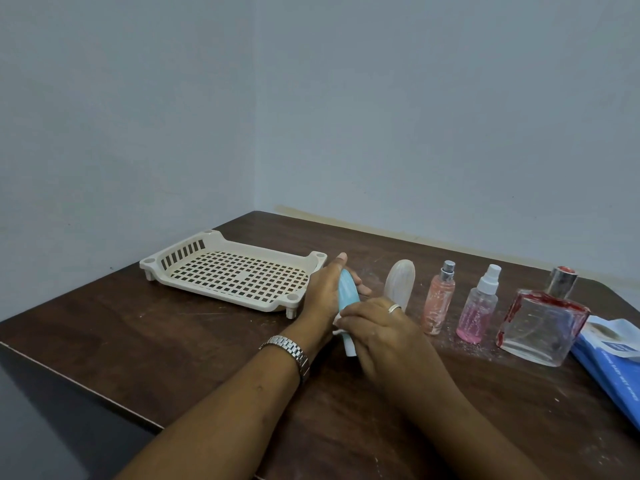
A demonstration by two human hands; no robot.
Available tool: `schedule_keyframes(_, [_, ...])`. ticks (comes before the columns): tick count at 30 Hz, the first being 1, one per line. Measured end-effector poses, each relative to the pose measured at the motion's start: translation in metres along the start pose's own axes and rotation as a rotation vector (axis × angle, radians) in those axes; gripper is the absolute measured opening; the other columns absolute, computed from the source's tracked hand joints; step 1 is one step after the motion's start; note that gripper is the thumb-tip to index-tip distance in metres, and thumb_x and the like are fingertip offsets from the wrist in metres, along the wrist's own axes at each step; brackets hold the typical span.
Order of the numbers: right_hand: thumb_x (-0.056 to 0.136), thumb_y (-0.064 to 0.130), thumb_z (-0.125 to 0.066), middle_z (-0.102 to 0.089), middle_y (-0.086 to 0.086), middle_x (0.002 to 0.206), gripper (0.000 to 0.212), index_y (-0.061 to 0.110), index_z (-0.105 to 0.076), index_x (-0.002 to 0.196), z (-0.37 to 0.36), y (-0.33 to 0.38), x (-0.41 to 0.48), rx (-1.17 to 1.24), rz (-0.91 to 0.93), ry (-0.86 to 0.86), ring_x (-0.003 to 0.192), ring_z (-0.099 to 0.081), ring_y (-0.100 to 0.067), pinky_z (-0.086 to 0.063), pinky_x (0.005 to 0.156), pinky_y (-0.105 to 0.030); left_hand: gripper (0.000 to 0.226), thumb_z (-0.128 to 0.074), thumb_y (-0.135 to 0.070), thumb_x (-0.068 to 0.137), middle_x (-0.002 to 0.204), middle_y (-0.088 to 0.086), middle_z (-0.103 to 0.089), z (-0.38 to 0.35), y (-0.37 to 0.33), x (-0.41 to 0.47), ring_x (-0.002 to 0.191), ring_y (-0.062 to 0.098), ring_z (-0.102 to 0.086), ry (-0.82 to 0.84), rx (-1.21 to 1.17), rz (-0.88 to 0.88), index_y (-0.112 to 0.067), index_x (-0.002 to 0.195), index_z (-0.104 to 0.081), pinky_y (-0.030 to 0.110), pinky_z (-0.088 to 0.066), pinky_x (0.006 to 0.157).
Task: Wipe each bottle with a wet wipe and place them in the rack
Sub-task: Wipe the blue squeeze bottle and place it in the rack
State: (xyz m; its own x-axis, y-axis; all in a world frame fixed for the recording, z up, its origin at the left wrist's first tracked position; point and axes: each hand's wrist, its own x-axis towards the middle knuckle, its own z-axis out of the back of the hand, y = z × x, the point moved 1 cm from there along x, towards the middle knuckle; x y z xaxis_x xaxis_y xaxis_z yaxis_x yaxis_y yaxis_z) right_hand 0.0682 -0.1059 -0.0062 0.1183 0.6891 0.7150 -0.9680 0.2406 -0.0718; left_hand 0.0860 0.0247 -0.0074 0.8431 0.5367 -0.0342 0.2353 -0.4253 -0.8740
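My left hand point(325, 292) grips a light blue bottle point(346, 296), tilted above the table, just right of the rack. My right hand point(377, 327) pinches a white wet wipe point(338, 320) against the bottle's lower end, near its white cap. The cream slotted rack point(194, 282) sits at the left with nothing in it. To the right stand a white oval bottle point(401, 279), an orange spray bottle point(439, 299), a pink spray bottle point(479, 310) and a large square glass bottle point(545, 322) with red smears.
A blue wet wipe packet point(613, 368) lies at the table's right edge. White dust and crumbs speckle the dark wooden table point(194, 344) around the bottles. Walls close off the back and left. The table's front left edge drops off near my left forearm.
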Motion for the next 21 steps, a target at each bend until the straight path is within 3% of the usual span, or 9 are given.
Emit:
schedule_keyframes(4, [0.083,0.015,-0.051,-0.068,0.004,0.094,0.020,0.017,-0.071,0.089,0.001,-0.007,-0.001,-0.005,-0.005,0.032,0.083,-0.062,-0.015,-0.053,0.073,-0.027,0.048,-0.050,-0.035,0.096,0.053,0.012,-0.060,0.002,0.003,0.002,0.052,0.023,-0.057,-0.013,0.003,-0.004,-0.006,0.058,-0.053,0.030,-0.050,0.061])
schedule_keyframes(8, [0.074,0.004,-0.067,-0.068,-0.003,0.099,0.021,0.011,-0.070,0.094,0.000,-0.014,0.001,-0.011,-0.079,-0.038,0.089,-0.063,-0.022,-0.056,0.074,-0.032,0.046,-0.051,-0.034,0.095,0.055,0.008,-0.058,0.002,0.002,0.001,0.051,0.017,-0.055,0.014,0.027,-0.031,-0.006,0.058,-0.054,0.024,-0.048,0.055])
schedule_keyframes(11, [0.080,0.013,-0.051,-0.065,-0.003,0.102,0.026,0.010,-0.069,0.098,-0.001,-0.012,0.005,-0.015,-0.057,-0.066,0.091,-0.061,-0.020,-0.054,0.076,-0.030,0.048,-0.050,-0.034,0.095,0.057,0.004,-0.057,0.003,0.002,0.002,0.054,0.014,-0.053,0.033,0.067,-0.063,-0.006,0.057,-0.056,0.024,-0.046,0.058])
schedule_keyframes(16, [0.068,0.001,-0.078,-0.067,-0.005,0.103,0.033,0.009,-0.070,0.098,-0.001,-0.006,0.000,-0.031,0.016,0.004,0.094,-0.064,-0.022,-0.053,0.081,-0.030,0.047,-0.049,-0.036,0.096,0.060,0.008,-0.057,0.002,0.000,0.000,0.054,0.016,-0.056,0.066,0.030,-0.012,-0.005,0.060,-0.055,0.025,-0.049,0.057])
schedule_keyframes(19, [0.079,0.007,-0.065,-0.066,-0.001,0.102,0.020,0.012,-0.071,0.097,0.000,-0.010,-0.004,-0.025,0.088,0.062,0.093,-0.062,-0.018,-0.053,0.080,-0.029,0.047,-0.047,-0.037,0.097,0.062,0.014,-0.064,0.002,-0.001,-0.001,0.053,0.019,-0.060,0.113,0.014,0.055,-0.006,0.062,-0.056,0.027,-0.051,0.058])
schedule_keyframes(21, [0.083,0.015,-0.049,-0.066,0.001,0.102,0.025,0.015,-0.071,0.094,0.002,-0.016,-0.005,0.006,0.020,0.062,0.092,-0.061,-0.015,-0.050,0.080,-0.024,0.044,-0.048,-0.039,0.096,0.072,0.015,-0.069,0.004,0.000,0.000,0.061,0.021,-0.064,0.113,0.036,0.038,-0.008,0.066,-0.059,0.029,-0.052,0.064])
